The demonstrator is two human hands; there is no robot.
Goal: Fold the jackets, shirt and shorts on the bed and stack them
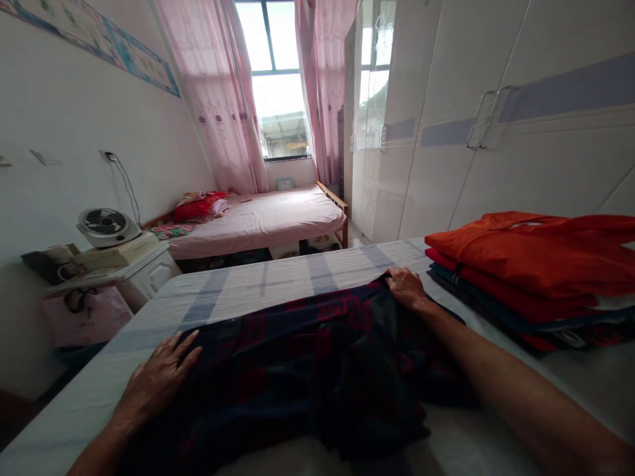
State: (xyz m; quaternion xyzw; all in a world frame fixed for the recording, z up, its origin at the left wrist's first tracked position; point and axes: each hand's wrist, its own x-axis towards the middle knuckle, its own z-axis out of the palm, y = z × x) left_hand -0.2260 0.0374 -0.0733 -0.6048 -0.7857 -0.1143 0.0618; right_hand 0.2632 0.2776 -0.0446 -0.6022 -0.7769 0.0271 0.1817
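Observation:
A dark navy garment with red and green patterning (278, 357) lies spread on the bed in front of me, with loose folds bunched near its middle. My left hand (161, 373) rests at the garment's left edge, fingers stretched out and slightly apart. At its far right edge, my right hand (407, 287) pinches the cloth between thumb and fingers. To the right of my right arm sits a stack of folded clothes (526, 264), with an orange garment on top and red and dark blue ones beneath.
The bed's sheet (213, 291) is white with blue stripes. Beyond it stands a smaller bed (278, 218) with pink bedding. A white cabinet (149, 271) with a fan (106, 225) is at the left, beside a pink bag (89, 317). White wardrobes (461, 172) line the right.

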